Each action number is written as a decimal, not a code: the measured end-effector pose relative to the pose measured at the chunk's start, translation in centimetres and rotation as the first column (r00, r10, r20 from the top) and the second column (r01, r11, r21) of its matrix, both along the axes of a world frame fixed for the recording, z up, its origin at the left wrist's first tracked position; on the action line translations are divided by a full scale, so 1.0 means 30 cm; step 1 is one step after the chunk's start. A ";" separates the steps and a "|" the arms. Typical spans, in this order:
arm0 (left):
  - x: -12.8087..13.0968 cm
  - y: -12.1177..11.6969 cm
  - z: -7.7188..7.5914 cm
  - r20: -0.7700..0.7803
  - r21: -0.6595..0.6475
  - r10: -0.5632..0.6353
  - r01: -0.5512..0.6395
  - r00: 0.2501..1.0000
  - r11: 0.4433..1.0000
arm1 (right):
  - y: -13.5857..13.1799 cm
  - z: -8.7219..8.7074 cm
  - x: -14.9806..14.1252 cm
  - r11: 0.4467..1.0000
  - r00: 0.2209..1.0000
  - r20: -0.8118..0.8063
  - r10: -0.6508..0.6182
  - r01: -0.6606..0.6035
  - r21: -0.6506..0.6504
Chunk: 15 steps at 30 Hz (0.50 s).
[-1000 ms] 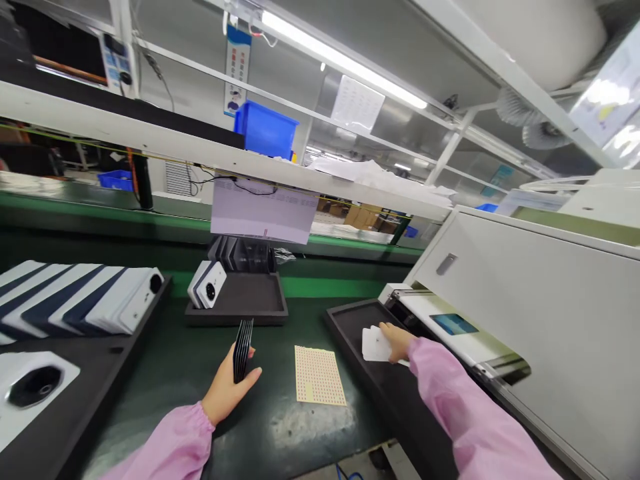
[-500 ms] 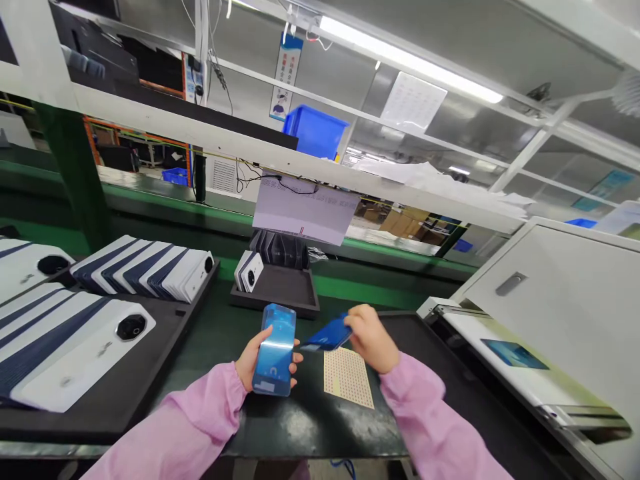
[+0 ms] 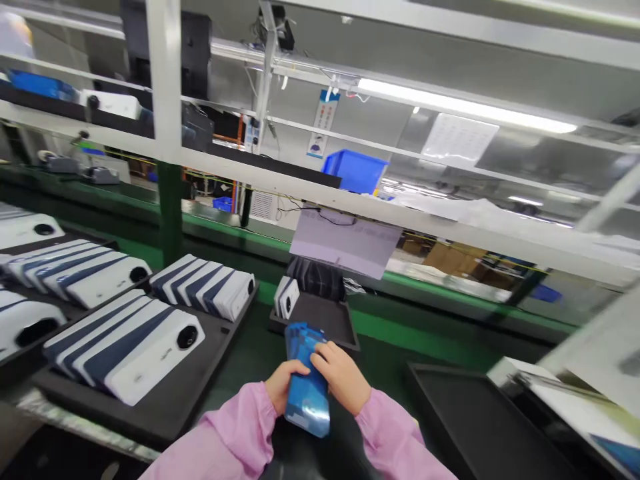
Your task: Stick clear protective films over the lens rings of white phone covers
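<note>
My left hand [image 3: 284,385] is closed around a blue, glossy, phone-sized stack of film sheets [image 3: 309,400], its thumb lying across the face. From the other side my right hand [image 3: 346,379] grips the same stack near its upper part, fingers bent over the front. Toward the top, the layers look fanned and their edges do not line up. Both hands are above the dark bench, in front of a small black tray [image 3: 333,325]. White and dark-blue phone back covers [image 3: 286,298] stand in that tray's left end.
To the left, a black foam tray [image 3: 200,373] carries rows of phone back covers [image 3: 140,347]; more rows lie beyond it. At right are another black tray [image 3: 465,413] and a white machine [image 3: 590,400]. A white shelf beam [image 3: 430,207] crosses above the bench.
My right hand has brought its blue sheet over to the stack in my left hand; both hands now hold them together. The camera has turned left, and the dotted sheet is out of sight.
</note>
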<state>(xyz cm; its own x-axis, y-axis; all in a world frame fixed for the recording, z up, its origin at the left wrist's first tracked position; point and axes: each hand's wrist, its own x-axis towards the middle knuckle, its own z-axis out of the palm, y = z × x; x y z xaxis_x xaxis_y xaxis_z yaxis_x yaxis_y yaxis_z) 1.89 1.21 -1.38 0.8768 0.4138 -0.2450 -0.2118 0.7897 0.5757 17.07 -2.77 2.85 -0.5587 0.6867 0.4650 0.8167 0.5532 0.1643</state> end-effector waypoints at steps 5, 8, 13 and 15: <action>0.015 -0.043 0.000 -0.038 0.090 0.072 -0.068 0.997 0.994 | 0.004 -0.087 0.057 0.991 0.996 -0.091 0.018 -0.030 -0.132; 0.027 -0.047 -0.010 -0.056 0.215 0.179 -0.164 0.982 0.963 | 0.029 -0.133 0.121 0.968 0.966 -0.260 0.012 -0.077 -0.239; 0.016 -0.062 -0.027 -0.049 0.515 0.561 -0.460 0.827 0.723 | 0.014 -0.008 0.104 0.958 0.833 -0.550 -0.059 -0.107 -0.265; 0.004 -0.072 -0.028 0.043 0.690 0.663 -0.502 0.748 0.522 | 0.007 0.061 0.050 0.968 0.777 -0.627 -0.053 -0.115 -0.225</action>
